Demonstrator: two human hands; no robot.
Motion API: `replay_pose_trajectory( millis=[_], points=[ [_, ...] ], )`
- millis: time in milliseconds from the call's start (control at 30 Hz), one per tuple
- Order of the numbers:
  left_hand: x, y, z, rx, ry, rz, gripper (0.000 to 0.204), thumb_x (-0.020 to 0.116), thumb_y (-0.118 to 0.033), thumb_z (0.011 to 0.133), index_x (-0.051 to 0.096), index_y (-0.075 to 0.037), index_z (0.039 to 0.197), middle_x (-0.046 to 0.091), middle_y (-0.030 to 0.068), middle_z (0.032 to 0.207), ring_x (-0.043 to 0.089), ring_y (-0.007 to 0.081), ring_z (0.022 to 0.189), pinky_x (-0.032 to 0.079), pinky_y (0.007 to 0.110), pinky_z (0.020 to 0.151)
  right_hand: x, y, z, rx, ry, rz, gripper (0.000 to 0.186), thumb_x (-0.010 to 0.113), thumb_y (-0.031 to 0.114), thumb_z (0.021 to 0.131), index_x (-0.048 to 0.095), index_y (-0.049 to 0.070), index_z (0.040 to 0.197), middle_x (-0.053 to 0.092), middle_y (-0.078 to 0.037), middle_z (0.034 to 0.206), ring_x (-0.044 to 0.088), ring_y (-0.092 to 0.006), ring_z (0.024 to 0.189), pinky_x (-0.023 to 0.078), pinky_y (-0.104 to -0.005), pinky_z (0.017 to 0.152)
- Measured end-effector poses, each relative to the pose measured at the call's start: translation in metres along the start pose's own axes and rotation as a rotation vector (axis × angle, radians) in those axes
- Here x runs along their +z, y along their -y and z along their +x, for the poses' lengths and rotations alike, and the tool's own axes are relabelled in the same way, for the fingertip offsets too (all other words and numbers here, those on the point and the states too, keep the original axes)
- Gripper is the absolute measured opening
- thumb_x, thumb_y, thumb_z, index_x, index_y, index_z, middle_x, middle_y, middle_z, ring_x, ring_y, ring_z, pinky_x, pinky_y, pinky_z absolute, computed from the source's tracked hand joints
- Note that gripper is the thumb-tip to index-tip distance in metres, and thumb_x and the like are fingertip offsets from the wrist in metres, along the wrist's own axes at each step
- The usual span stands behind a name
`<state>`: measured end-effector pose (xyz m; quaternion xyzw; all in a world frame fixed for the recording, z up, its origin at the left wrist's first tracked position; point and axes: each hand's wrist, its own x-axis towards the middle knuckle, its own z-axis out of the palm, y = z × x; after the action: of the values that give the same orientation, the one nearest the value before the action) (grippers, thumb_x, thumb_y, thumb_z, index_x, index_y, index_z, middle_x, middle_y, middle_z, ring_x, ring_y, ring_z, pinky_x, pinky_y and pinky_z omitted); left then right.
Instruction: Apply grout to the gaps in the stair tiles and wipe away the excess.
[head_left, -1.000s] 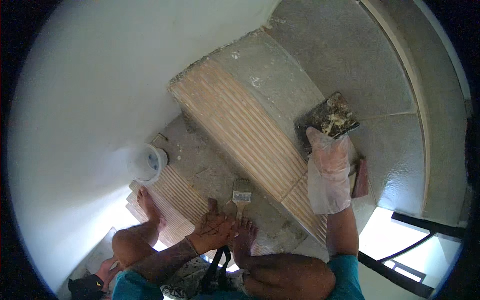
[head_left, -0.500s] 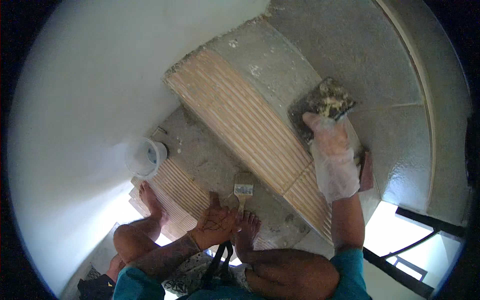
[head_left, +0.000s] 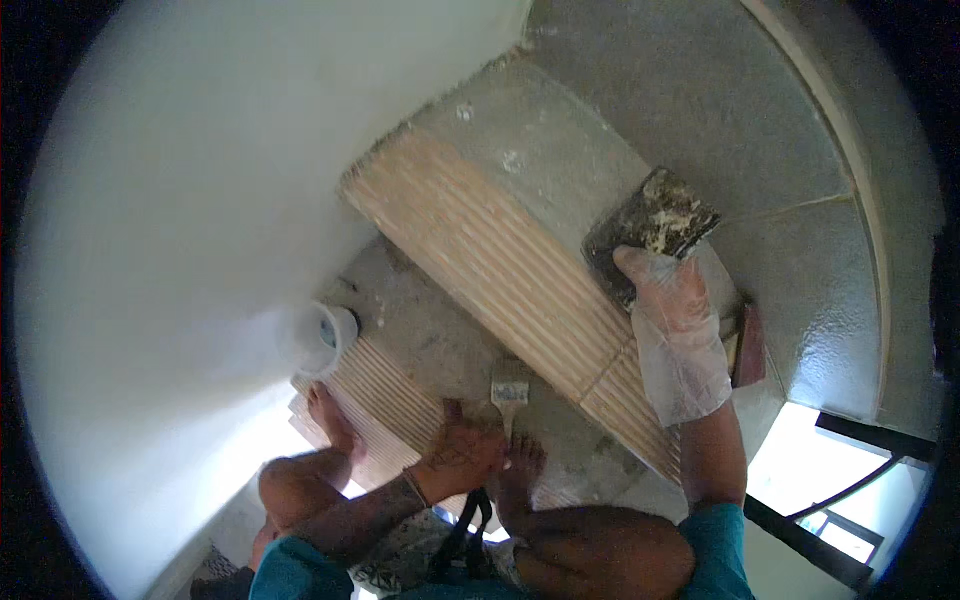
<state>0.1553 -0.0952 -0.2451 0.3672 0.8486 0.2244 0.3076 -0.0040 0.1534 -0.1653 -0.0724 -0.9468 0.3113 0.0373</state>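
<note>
- A smooth white wall [head_left: 190, 200] fills 9 to 11 o'clock, meeting a grey concrete step [head_left: 555, 145] with ribbed tan edging [head_left: 490, 265].
- A dark, rectangular pad [head_left: 675, 205], rough and smeared with pale paste, is just past 2 o'clock, over the step; its long axis runs from half past seven to half past one.
- The right hand [head_left: 683, 300], in thin, wrinkled clear plastic, has its grip closed on the pad, thumb on top.
- The left hand [head_left: 462, 452], bare, is near 6 o'clock beside a flat brush [head_left: 510, 393], bristles toward 12, handle toward 6; whether its grip holds the handle, I cannot tell.
- A round, translucent plastic bucket [head_left: 345, 328] stands between 8 and 9 o'clock.
</note>
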Motion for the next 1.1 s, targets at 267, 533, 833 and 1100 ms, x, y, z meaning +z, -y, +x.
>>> replay_pose_trajectory(
  millis=[267, 533, 833, 1100],
  points=[
    [-0.024, -0.013, 0.012, -0.026, 0.182, 0.082, 0.045, 0.055, -0.034, 0.084, 0.051, -0.006, 0.118, 0.060, 0.0189, 0.101, 0.058, 0.0361, 0.093, 0.046, 0.046, 0.083, 0.014, 0.047, 0.043, 0.380, 0.171, -0.233, 0.048, 0.061, 0.041, 0.080, 0.055, 0.000, 0.104, 0.061, -0.018, 0.095, 0.059, -0.0287, 0.092, 0.046, -0.0377, 0.082],
    [0.002, 0.016, 0.003, 0.041, -0.033, -0.110, 0.057, 0.054, -0.040, 0.084, 0.044, 0.000, 0.124, 0.059, 0.0230, 0.099, 0.056, 0.0380, 0.096, 0.045, 0.045, 0.083, 0.001, -0.015, 0.013, 0.327, 0.082, 0.343, 0.059, 0.063, 0.048, 0.076, 0.054, -0.002, 0.105, 0.055, -0.026, 0.106, 0.053, -0.0398, 0.102, 0.042, -0.0434, 0.088],
    [0.000, 0.014, 0.009, 0.063, 0.027, -0.119, 0.053, 0.053, -0.043, 0.083, 0.048, -0.005, 0.120, 0.060, 0.0208, 0.095, 0.058, 0.0368, 0.087, 0.047, 0.045, 0.076, -0.011, -0.010, 0.003, 0.159, -0.001, 0.092, 0.058, 0.066, 0.048, 0.073, 0.056, -0.004, 0.096, 0.061, -0.024, 0.091, 0.059, -0.0404, 0.089, 0.047, -0.0445, 0.075],
    [0.023, 0.018, 0.003, 0.002, -0.139, 0.081, 0.051, 0.050, -0.047, 0.084, 0.052, -0.004, 0.110, 0.057, 0.0145, 0.075, 0.059, 0.0283, 0.067, 0.050, 0.039, 0.057, -0.002, -0.021, 0.005, 0.140, -0.004, -0.098, 0.055, 0.065, 0.043, 0.077, 0.053, 0.003, 0.112, 0.061, -0.018, 0.102, 0.058, -0.0352, 0.096, 0.045, -0.0425, 0.081]
  ],
)
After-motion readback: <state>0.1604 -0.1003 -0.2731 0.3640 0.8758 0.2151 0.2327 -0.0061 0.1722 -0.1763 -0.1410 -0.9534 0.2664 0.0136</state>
